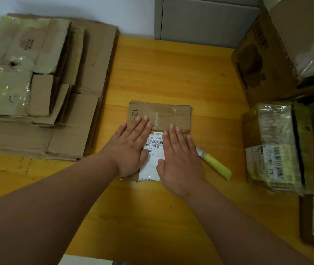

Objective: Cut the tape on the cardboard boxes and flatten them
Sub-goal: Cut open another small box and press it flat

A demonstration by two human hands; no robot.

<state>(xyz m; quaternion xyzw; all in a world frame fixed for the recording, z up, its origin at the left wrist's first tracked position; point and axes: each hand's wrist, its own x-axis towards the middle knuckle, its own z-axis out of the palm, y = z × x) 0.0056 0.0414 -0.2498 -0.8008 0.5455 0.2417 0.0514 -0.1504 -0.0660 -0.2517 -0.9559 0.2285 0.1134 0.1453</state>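
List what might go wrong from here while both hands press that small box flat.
1. The yellow-handled cutter lies right beside the right hand; a sideways slip might catch it.
2. The small flattened brown cardboard box may spring open once the left hand lifts.
3. The tall stack of flattened cardboard looks uneven and could slide.

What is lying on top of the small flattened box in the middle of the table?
Both hands press flat on the small flattened box: left hand, right hand. Between them shows a white shipping label, with clear tape farther up. The hands cover the rest of the label.
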